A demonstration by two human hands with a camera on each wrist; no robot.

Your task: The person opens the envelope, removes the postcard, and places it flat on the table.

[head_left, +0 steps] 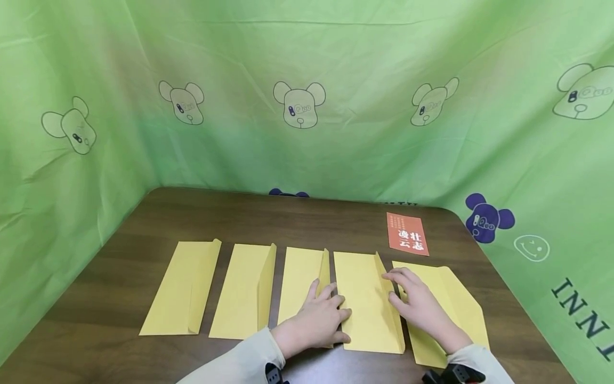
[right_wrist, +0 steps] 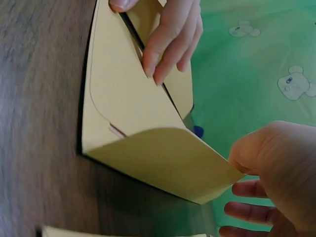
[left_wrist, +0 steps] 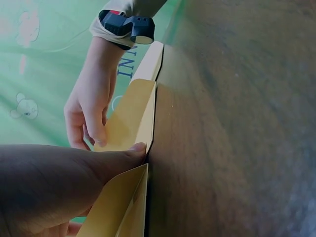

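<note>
A row of several yellow paper envelopes lies on the brown table. My left hand [head_left: 316, 317] rests with spread fingers along the left edge of the second envelope from the right [head_left: 357, 304], its thumb on the near corner. At that envelope's right side is my right hand [head_left: 419, 301]. The right wrist view has its thumb and finger pinching the edge of the raised flap [right_wrist: 163, 160], the other fingers spread. A thin reddish sliver [right_wrist: 117, 131] shows by the flap's fold. The rightmost envelope [head_left: 460, 298], its flap spread out, lies partly under my right forearm.
Three more envelopes stand to the left: the leftmost [head_left: 175, 293], one beside it [head_left: 240, 293] and one partly behind my left hand [head_left: 297, 272]. A red card with white characters [head_left: 408, 234] lies at the back right. Green printed cloth [head_left: 297, 154] surrounds the table [head_left: 96, 320].
</note>
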